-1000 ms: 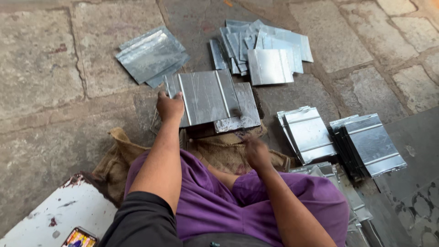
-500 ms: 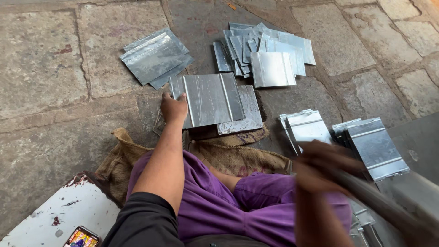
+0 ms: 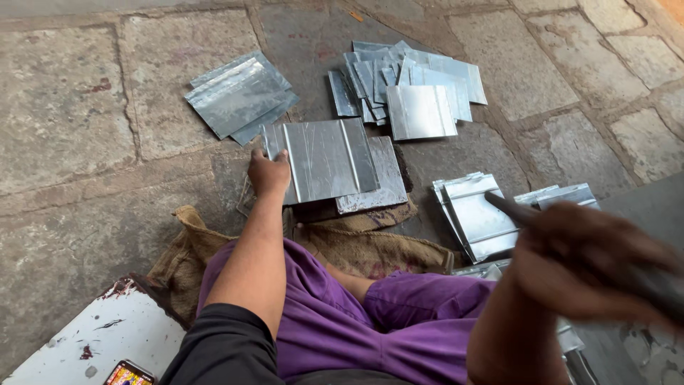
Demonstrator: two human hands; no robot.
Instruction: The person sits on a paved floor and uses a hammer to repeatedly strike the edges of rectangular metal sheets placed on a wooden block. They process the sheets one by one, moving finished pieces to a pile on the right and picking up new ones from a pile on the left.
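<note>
1. Stone floor (image 3: 64,128): large grey paving slabs under everything; unchanged from the earlier frames.
2. Purple trousers (image 3: 342,321): the seated person's folded legs, just below the ribbed sheet; same pose as before.
3. Sacking (image 3: 356,246): brown burlap spread between the trousers and the ribbed sheet, partly under it.
4. White board (image 3: 92,339): paint-stained, low and left of the ribbed sheet, with a small colourful packet (image 3: 128,374) on its lower edge.
5. Ribbed sheet (image 3: 324,158): shiny metal panel with raised folds, lying flat on a second flat sheet (image 3: 381,178) that sticks out at its right side. It has not shifted since the earlier frames.
6. Loose pile of sheets (image 3: 410,89): scattered just above and right of the ribbed sheet.
7. Small stack (image 3: 239,96): above and left of the ribbed sheet, near its corner.
8. Folded sheets (image 3: 477,214): right of the ribbed sheet, partly hidden by the raised hand.
9. Right hand (image 3: 584,260): blurred, fist wrapped around a dark bar-like tool (image 3: 513,208). A second ago it was low beside the ribbed sheet; it now sits raised close to the camera, well right of that sheet.
10. Left hand (image 3: 269,171): fingers curled over the ribbed sheet's left edge, pressing it down; same hold as before.
</note>
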